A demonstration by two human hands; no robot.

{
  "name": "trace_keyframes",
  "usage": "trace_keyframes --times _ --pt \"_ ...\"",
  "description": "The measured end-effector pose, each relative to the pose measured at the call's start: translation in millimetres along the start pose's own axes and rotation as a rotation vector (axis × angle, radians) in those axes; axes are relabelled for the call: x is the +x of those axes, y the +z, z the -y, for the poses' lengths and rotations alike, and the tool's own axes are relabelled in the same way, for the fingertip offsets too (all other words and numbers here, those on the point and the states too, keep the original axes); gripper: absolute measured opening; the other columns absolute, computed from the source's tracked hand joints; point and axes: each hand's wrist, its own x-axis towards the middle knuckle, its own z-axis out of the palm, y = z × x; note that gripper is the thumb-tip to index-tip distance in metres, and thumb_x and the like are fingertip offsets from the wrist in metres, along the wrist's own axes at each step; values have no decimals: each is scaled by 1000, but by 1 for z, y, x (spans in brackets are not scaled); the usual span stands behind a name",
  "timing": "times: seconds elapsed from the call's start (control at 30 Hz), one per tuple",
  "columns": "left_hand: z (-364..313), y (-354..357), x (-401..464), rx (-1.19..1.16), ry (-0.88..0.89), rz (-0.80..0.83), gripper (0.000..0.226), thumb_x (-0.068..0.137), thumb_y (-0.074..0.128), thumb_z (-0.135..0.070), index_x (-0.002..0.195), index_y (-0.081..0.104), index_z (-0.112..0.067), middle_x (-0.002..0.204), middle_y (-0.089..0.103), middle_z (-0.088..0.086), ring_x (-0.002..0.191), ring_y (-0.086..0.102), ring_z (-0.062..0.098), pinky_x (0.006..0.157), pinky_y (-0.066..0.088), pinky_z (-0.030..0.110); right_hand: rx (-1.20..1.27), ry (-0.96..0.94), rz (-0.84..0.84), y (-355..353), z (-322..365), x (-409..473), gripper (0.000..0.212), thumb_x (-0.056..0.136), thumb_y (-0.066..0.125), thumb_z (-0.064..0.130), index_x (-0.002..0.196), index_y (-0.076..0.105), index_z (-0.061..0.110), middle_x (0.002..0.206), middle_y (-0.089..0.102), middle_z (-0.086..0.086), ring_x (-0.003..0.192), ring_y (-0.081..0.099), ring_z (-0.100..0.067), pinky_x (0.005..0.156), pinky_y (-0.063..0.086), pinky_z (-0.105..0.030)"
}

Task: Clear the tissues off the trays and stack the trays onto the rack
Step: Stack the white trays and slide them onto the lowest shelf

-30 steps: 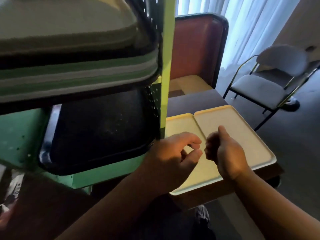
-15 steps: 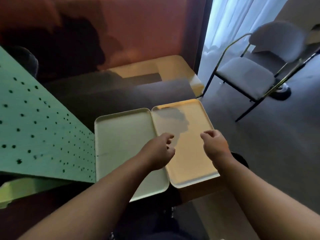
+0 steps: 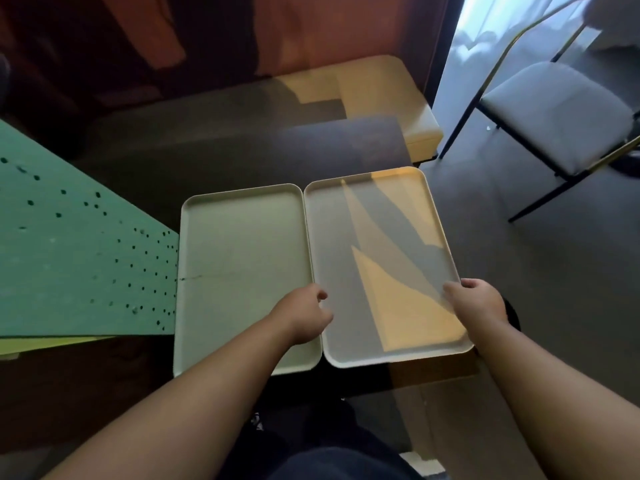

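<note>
While two pale trays lie side by side, edges touching, on the dark table (image 3: pixel 242 140), both hands grip the right tray (image 3: pixel 377 244): the left hand (image 3: pixel 304 317) clamps its left rim, the right hand (image 3: pixel 479 304) its right rim. The left tray (image 3: pixel 242 251) (untouched) sits beside the green perforated rack (image 3: pixel 69 265).

No readable text, label, brand, number or sign anywhere.
</note>
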Motion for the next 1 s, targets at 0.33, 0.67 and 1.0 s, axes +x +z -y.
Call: trace_keyframes --times 0.33,0.67,1.0 --pt "20 -9 -25 -462 -80 -207 49 89 63 -38 133 56 -17 119 67 0 106 67 19 99 52 41 254 -313 180 -33 29 -43 25 105 44 51 99 57 29 104 66 -7 93 67 -29 80 59 -54" --pt "96 -29 -77 -570 -312 -663 19 92 49 -12 104 61 -22 96 68 -4 86 64 22 79 55 36 201 -248 314 106 54 -85 37 105 43 38 91 63 10 96 68 -12 95 65 -33 90 54 -51" --pt "187 -16 -77 -638 -459 -645 47 74 50 -24 118 63 -18 113 66 6 90 68 23 83 61 43 27 -291 214 178 61 -121 16 98 48 20 107 58 11 119 55 -12 106 54 -29 97 47 -43"
